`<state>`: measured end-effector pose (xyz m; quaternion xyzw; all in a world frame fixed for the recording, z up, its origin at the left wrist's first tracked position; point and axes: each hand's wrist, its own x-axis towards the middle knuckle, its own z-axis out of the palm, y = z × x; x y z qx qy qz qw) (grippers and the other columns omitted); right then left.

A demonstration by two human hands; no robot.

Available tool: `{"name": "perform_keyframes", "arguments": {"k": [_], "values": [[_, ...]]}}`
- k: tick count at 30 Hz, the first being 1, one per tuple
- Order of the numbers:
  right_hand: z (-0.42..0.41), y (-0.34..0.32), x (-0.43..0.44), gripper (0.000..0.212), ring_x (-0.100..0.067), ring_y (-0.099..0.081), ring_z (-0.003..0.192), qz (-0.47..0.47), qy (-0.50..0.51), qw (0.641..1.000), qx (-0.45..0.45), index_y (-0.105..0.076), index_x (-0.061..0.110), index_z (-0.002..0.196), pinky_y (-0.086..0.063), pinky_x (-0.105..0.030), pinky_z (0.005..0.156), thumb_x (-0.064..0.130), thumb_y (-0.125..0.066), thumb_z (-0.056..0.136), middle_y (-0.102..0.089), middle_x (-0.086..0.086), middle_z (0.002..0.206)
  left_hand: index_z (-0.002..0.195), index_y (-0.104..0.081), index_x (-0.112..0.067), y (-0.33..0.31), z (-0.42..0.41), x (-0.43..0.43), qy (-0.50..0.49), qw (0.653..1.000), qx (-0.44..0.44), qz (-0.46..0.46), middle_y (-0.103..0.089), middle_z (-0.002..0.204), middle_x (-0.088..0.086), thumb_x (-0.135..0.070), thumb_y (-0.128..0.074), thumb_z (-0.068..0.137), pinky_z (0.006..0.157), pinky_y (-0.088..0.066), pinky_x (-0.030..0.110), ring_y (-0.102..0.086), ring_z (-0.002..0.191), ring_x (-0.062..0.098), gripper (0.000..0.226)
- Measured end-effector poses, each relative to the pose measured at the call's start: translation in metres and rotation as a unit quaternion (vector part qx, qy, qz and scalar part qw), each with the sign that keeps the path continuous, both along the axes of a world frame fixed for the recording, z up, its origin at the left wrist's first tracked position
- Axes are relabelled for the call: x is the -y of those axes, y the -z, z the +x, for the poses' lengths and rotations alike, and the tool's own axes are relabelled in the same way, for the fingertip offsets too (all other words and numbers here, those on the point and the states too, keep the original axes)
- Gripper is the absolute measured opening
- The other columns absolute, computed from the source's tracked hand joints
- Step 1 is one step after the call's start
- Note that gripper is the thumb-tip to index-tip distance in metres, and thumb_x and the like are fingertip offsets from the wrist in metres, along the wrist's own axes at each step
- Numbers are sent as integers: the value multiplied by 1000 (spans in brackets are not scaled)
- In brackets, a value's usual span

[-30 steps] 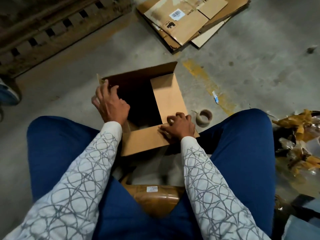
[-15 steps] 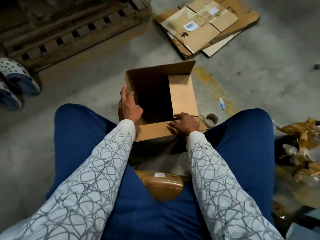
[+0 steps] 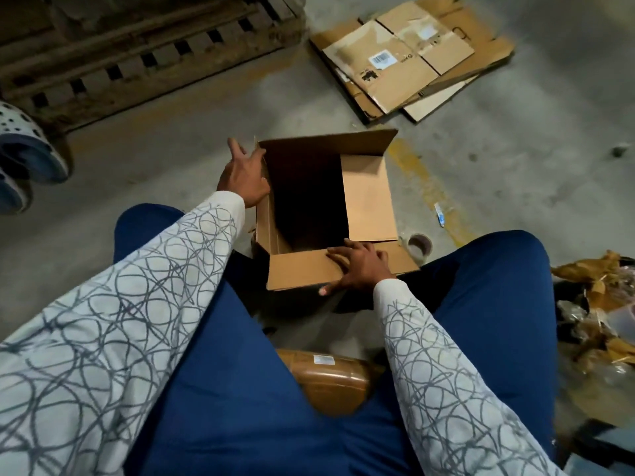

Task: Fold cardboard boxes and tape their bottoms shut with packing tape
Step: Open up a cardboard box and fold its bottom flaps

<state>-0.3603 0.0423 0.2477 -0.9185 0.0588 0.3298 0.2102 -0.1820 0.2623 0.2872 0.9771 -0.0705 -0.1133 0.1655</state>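
Observation:
A brown cardboard box (image 3: 367, 197) stands open on the concrete floor between my knees, its inside dark. The right flap is folded inward and the far flap stands up. My left hand (image 3: 244, 175) lies against the outside of the upright left flap with fingers straight. My right hand (image 3: 359, 266) presses flat on the near flap, thumb curling under its edge. A roll of packing tape (image 3: 419, 244) lies on the floor just right of the box.
Flattened cardboard boxes (image 3: 409, 60) lie stacked at the far right. A wooden pallet (image 3: 137, 53) runs along the far left, with shoes (image 3: 27, 149) beside it. Crumpled tape and plastic scraps (image 3: 598, 310) pile up on the right. A brown wrapped parcel (image 3: 330, 379) sits between my legs.
The box now sits squarer and further open. My left hand slid further along the outside of the left flap, towards its far end. My right hand stayed on the near flap.

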Motion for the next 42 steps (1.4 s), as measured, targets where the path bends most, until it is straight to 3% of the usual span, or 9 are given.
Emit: {"name": "perform_keyframes", "arguments": {"k": [7, 13, 19, 21, 23, 26, 31, 34, 42], "values": [[-5, 16, -2, 87, -24, -19, 149, -26, -5, 998, 49, -44, 44, 145, -20, -49, 113, 50, -84, 68, -17, 8, 166, 154, -33, -19, 12, 28, 14, -31, 996, -25, -78, -36, 148, 19, -25, -55, 98, 107, -41, 45, -49, 129, 43, 60], [-4, 18, -7, 83, -25, -21, 146, -25, 14, 996, 82, -52, 43, 137, -29, -48, 104, 40, -88, 63, -9, 4, 165, 159, 5, -34, 28, 53, 24, -39, 980, -104, -165, -64, 130, 17, -44, -55, 99, 104, -47, 46, -62, 116, 38, 85], [2, 17, -12, 73, -34, -25, 133, -40, 54, 986, 150, -51, 36, 134, -39, -52, 99, 36, -81, 68, -20, -9, 150, 137, 50, -24, 58, 38, 31, 88, 970, -195, -118, -38, 151, 34, -25, -70, 92, 106, -46, 48, -58, 124, 41, 129], [2, 20, -10, 75, -35, -22, 139, -44, 52, 989, 132, -47, 36, 138, -35, -50, 103, 35, -79, 70, -14, -12, 157, 146, 40, -22, 65, 31, 32, 119, 970, -205, -48, -46, 144, 35, -29, -72, 90, 101, -49, 48, -61, 116, 43, 126], [2, 23, -8, 83, -37, -19, 145, -58, 24, 995, 72, -42, 35, 144, -27, -48, 111, 37, -80, 70, -10, -15, 162, 158, -9, -35, 69, 28, 32, 185, 957, -218, 53, -30, 159, 23, -36, -67, 91, 107, -42, 52, -46, 135, 42, 90], [2, 26, -5, 91, -36, -17, 147, -74, -11, 997, 23, -34, 37, 150, -19, -48, 116, 43, -80, 71, -8, -15, 164, 137, -47, -29, 67, 13, 38, 248, 928, -224, 162, -23, 159, 14, -44, -67, 87, 107, -40, 57, -36, 139, 42, 55], [5, 24, -2, 87, -34, -22, 144, -61, -11, 998, 24, -37, 41, 147, -19, -50, 113, 45, -79, 71, -16, -12, 162, 132, -57, -25, 59, -18, 47, 287, 912, -252, 153, -40, 146, 10, -46, -69, 87, 107, -42, 51, -42, 131, 38, 51], [6, 18, 2, 83, -33, -25, 142, -39, 10, 999, 28, -43, 38, 145, -21, -47, 113, 43, -81, 71, -24, -10, 159, 136, -57, -27, 53, -31, 46, 271, 950, -134, 83, -48, 146, 9, -38, -60, 94, 109, -39, 46, -45, 132, 31, 43], [16, -15, 10, 51, -20, -20, 149, -120, 215, 943, 224, -59, 39, 128, -10, -60, 112, 52, -70, 80, -42, 5, 154, 158, -18, -17, 27, -16, 42, 107, 991, 72, 32, -9, 165, 18, -22, -75, 80, 121, -15, 53, -14, 150, 41, 97]]}}
